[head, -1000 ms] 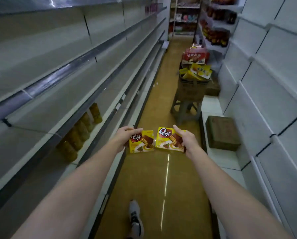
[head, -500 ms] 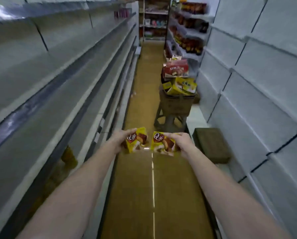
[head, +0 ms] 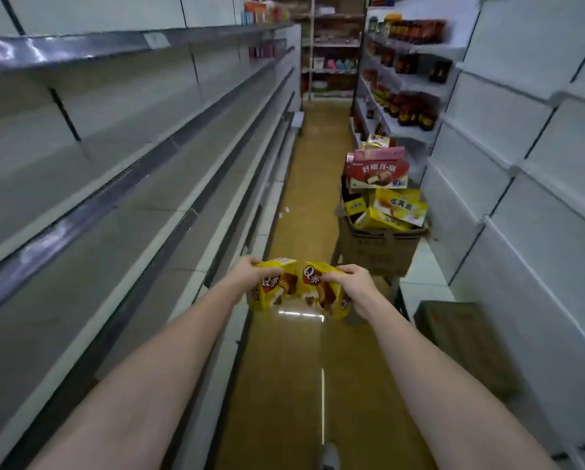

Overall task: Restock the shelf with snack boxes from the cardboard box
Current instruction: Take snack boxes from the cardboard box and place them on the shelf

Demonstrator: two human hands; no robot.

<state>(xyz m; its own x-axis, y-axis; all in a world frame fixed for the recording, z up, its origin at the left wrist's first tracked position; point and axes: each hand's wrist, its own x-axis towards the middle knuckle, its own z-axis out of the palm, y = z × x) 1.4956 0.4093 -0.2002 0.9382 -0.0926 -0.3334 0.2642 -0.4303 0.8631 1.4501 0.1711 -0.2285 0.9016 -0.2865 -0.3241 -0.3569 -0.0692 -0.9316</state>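
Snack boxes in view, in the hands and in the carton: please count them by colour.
Yellow, held: 2, one in the left hand, one in the right hand
Yellow, in the cardboard box: 3 distinguishable
Red: 1
Pink: 1
Total: 7

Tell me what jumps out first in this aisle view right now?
Two yellow snack boxes held out at centre: the left hand grips one box, the right hand the other box, side by side above the floor. Ahead on the right, an open cardboard box is piled with yellow and red snack packs. The long shelves on the left look mostly bare.
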